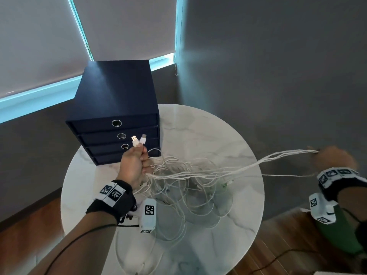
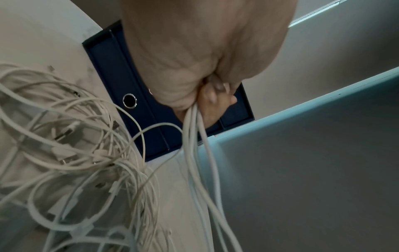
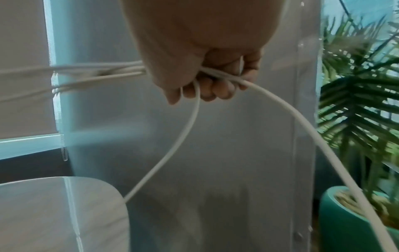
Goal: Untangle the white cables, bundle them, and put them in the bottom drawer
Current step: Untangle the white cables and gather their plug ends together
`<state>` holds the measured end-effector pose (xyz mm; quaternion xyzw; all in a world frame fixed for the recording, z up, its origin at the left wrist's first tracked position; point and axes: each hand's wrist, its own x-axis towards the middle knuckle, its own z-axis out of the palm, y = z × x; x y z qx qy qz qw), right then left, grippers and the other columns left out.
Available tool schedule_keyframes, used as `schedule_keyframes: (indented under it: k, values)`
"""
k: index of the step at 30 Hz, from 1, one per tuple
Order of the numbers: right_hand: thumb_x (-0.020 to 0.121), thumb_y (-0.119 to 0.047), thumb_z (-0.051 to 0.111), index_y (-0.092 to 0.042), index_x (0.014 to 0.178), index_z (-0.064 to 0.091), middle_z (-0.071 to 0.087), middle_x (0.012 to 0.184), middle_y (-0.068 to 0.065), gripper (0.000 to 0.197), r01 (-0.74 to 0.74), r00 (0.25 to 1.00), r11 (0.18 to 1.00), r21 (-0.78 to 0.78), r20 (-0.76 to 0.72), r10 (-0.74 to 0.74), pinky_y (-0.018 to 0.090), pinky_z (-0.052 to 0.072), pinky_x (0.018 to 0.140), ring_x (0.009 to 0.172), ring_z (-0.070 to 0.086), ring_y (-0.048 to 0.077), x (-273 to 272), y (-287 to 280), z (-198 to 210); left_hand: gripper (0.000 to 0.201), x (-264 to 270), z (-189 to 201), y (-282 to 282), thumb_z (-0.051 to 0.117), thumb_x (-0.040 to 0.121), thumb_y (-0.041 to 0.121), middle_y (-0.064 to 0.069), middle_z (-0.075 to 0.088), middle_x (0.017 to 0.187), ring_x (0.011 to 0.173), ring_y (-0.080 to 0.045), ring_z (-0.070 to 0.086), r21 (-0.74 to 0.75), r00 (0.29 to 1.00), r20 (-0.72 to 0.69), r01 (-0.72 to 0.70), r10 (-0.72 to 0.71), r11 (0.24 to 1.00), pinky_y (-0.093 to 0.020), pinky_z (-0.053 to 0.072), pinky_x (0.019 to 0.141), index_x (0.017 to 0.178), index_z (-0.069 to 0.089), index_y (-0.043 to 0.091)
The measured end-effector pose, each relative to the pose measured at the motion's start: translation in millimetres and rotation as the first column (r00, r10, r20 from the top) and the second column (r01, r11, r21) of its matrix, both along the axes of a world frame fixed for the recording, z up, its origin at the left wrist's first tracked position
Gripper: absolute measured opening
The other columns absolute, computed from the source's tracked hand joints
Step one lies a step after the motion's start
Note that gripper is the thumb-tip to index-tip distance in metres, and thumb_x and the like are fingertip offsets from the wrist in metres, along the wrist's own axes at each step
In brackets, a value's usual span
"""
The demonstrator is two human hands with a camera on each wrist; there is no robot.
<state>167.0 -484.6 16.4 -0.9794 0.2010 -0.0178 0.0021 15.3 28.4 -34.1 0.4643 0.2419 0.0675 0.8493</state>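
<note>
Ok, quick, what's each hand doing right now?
Left hand: closed, gripping several white cables near their USB plugs.
Right hand: closed, gripping the same cables' strands, stretched out past the table edge.

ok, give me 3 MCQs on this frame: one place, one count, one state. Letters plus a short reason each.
1. Where does the drawer unit stand?
A. at the table's far left edge
B. on the floor
C. at the table's centre

2. How many USB plugs stick up out of the left hand?
A. none
B. two
C. five

3. What state are the unit's drawers in?
A. bottom one pulled out
B. top one removed
C. all closed

Answers:
1 A: the head view shows it on the marble top, far left.
2 B: two plugs show above the fist.
3 C: all fronts sit flush, while the right hand pulls white cables taut from the tangle.
</note>
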Motion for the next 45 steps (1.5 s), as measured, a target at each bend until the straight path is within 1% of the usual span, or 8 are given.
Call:
schedule_keyframes:
  k: [7, 13, 17, 21, 25, 30, 33, 45]
  values:
    - [0.07, -0.039, 0.075, -0.027, 0.14, 0.049, 0.053, 0.142, -0.002, 0.075, 0.097, 0.906, 0.995, -0.013, -0.413, -0.094, 0.028, 0.049, 0.097, 0.123, 0.056, 0.019, -49, -4, -33, 0.035, 1, -4, 22, 0.033, 0.108, 0.023, 0.007, 0.031, 0.053, 0.039, -0.005, 0.023, 0.029, 0.993, -0.029, -0.114, 0.114, 0.993, -0.015, 0.02, 0.035, 0.075, 0.044, 0.018]
    - [0.095, -0.01, 0.055, 0.003, 0.118, 0.06, 0.07, 0.103, 0.02, 0.027, 0.261, 0.965, 0.727, 0.635, -0.172, -0.197, 0.025, 0.049, 0.033, 0.066, 0.059, 0.024, -8, -18, -43, 0.035, 4, -5, 5, 0.033, 0.109, 0.022, 0.007, 0.032, 0.053, 0.038, -0.004, 0.023, 0.05, 0.997, -0.026, -0.066, 0.068, 0.997, -0.014, 0.019, 0.036, 0.076, 0.043, 0.017]
    - [0.085, -0.023, 0.072, -0.001, 0.122, 0.062, 0.061, 0.09, 0.012, 0.044, 0.193, 0.948, 0.927, 0.322, -0.304, -0.092, 0.041, 0.057, 0.085, 0.083, 0.057, 0.028, -5, -10, -41, 0.035, 4, -4, -3, 0.035, 0.109, 0.024, 0.008, 0.032, 0.053, 0.04, -0.004, 0.024, 0.06, 0.999, -0.006, -0.049, 0.049, 0.997, -0.014, 0.019, 0.038, 0.076, 0.044, 0.017]
    - [0.061, -0.038, 0.076, -0.026, 0.145, 0.042, 0.041, 0.152, 0.009, 0.091, -0.217, 0.757, 0.976, -0.018, -0.634, 0.157, 0.037, 0.042, 0.106, 0.128, 0.048, 0.026, -3, 13, -77, 0.034, 4, 3, -15, 0.035, 0.109, 0.023, 0.009, 0.033, 0.051, 0.039, -0.004, 0.024, 0.043, 0.999, 0.022, -0.028, 0.028, 0.999, -0.014, 0.02, 0.038, 0.076, 0.045, 0.017]
    - [0.078, -0.021, 0.081, -0.011, 0.11, 0.067, 0.068, 0.113, 0.01, 0.036, -0.234, 0.879, 0.735, 0.636, -0.185, 0.439, 0.032, 0.047, 0.093, 0.102, 0.063, 0.024, -7, 123, -71, 0.035, 6, 11, -31, 0.035, 0.109, 0.022, 0.009, 0.034, 0.049, 0.038, -0.005, 0.026, -0.008, 0.997, 0.079, 0.004, -0.003, 1.0, -0.014, 0.023, 0.038, 0.076, 0.045, 0.015]
    - [0.063, -0.058, 0.081, -0.034, 0.111, 0.062, 0.068, 0.106, -0.006, 0.057, -0.431, 0.559, 0.237, 0.871, 0.051, 0.828, 0.029, 0.055, 0.084, 0.096, 0.067, 0.01, -87, 289, -27, 0.034, 5, 18, -56, 0.038, 0.107, 0.022, 0.001, 0.039, 0.054, 0.044, -0.014, 0.04, -0.119, 0.992, 0.123, 0.002, 0.013, 0.993, -0.026, 0.041, 0.047, 0.076, 0.047, 0.012]
    - [0.092, -0.045, 0.059, -0.028, 0.098, 0.061, 0.07, 0.095, -0.002, 0.018, -0.559, 0.486, 0.258, 0.788, 0.06, 0.872, 0.033, 0.052, 0.077, 0.078, 0.064, 0.013, -116, 325, -42, 0.028, 2, 20, -59, 0.042, 0.106, 0.016, -0.005, 0.053, 0.062, 0.052, -0.018, 0.053, -0.032, 0.995, 0.101, -0.003, 0.006, 0.999, -0.031, 0.05, 0.053, 0.083, 0.055, 0.007]
    - [0.099, -0.06, 0.032, -0.027, 0.065, 0.041, 0.043, 0.064, -0.008, 0.048, -0.72, 0.347, 0.364, 0.591, -0.147, 0.926, 0.04, 0.05, 0.075, 0.069, 0.051, 0.02, -133, 327, -68, 0.02, -8, 0, -28, 0.062, 0.096, 0.007, -0.002, 0.06, 0.067, 0.041, -0.009, 0.041, 0.124, 0.994, 0.073, -0.089, 0.081, 0.988, -0.024, 0.035, 0.041, 0.114, 0.055, 0.009]
